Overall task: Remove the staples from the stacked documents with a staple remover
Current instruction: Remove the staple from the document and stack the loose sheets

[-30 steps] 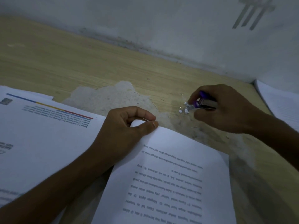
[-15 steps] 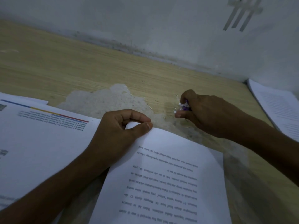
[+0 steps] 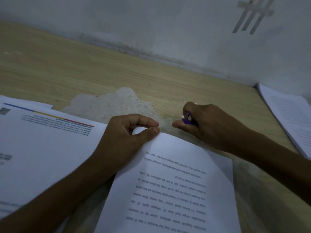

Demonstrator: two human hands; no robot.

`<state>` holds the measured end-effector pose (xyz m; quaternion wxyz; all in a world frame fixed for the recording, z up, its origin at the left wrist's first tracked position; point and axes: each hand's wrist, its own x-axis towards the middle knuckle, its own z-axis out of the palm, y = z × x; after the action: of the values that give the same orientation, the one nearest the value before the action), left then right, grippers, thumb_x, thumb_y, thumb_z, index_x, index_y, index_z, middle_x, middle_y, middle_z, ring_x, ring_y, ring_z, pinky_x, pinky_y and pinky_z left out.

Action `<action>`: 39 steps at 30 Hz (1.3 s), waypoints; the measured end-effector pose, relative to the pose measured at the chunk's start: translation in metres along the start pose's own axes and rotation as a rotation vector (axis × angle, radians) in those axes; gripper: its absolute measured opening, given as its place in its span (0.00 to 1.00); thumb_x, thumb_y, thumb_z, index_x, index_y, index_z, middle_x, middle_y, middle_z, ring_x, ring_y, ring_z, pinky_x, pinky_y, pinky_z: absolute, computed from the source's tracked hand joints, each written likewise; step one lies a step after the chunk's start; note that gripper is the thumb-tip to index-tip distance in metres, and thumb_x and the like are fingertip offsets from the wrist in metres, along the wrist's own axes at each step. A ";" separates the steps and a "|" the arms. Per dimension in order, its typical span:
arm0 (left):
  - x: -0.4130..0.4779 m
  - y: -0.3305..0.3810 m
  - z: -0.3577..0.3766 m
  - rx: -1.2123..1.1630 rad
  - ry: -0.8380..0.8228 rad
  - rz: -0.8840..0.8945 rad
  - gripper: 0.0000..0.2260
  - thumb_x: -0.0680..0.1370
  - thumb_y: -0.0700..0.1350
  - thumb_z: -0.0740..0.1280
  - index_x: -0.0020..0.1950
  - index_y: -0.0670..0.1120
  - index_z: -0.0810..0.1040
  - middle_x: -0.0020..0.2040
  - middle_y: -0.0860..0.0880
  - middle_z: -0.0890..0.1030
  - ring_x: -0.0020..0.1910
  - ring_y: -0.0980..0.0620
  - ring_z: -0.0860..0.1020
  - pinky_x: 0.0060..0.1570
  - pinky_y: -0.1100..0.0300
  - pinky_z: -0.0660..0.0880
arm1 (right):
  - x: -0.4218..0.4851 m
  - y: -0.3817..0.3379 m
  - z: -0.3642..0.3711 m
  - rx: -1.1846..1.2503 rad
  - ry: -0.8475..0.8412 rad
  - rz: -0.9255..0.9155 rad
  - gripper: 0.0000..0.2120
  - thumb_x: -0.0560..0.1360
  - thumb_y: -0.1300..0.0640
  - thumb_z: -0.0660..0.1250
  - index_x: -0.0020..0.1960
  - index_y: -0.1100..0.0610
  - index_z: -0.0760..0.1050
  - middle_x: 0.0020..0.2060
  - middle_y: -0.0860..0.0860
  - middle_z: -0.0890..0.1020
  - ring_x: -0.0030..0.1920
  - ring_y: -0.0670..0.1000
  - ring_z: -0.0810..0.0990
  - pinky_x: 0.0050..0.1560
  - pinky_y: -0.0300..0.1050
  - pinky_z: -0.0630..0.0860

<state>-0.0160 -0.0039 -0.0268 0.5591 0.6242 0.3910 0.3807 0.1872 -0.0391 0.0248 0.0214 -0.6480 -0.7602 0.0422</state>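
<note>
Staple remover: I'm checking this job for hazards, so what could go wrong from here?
The left hand pinches a corner of the document, close to the staple remover in the right hand; its claws could nip skin. The pinched corner curls up, so a pull might tear it. Dim light may hide loose staples on the table.

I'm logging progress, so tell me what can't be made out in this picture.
Head view:
Purple plastic staple remover: mostly wrapped by the right hand.
Any staple at the corner of the white printed document: covered by the left hand.
White paper stack at right: cut off by the frame edge.
Printed text: too blurred.
</note>
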 end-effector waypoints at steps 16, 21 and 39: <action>0.000 -0.002 0.000 0.013 -0.010 -0.005 0.06 0.71 0.40 0.72 0.41 0.53 0.83 0.41 0.56 0.85 0.43 0.59 0.82 0.45 0.67 0.78 | 0.000 0.008 0.000 -0.082 0.188 0.015 0.27 0.68 0.27 0.50 0.28 0.50 0.62 0.20 0.46 0.65 0.22 0.46 0.64 0.28 0.39 0.57; -0.001 -0.002 -0.001 -0.006 -0.009 -0.032 0.06 0.71 0.42 0.72 0.43 0.52 0.84 0.42 0.56 0.85 0.44 0.59 0.82 0.46 0.65 0.78 | 0.001 0.013 0.006 -0.114 0.487 -0.044 0.26 0.77 0.39 0.53 0.28 0.55 0.64 0.18 0.44 0.60 0.17 0.43 0.56 0.24 0.33 0.56; 0.000 -0.003 0.002 0.044 -0.004 0.010 0.07 0.71 0.43 0.72 0.43 0.55 0.82 0.41 0.59 0.84 0.44 0.61 0.81 0.47 0.70 0.76 | 0.001 0.011 -0.026 0.384 -0.031 -0.115 0.02 0.78 0.57 0.62 0.51 0.54 0.72 0.42 0.45 0.80 0.40 0.40 0.77 0.37 0.29 0.70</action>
<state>-0.0149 -0.0046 -0.0300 0.5440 0.6390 0.3952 0.3735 0.2005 -0.0358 0.0492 0.1354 -0.5869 -0.7741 0.1949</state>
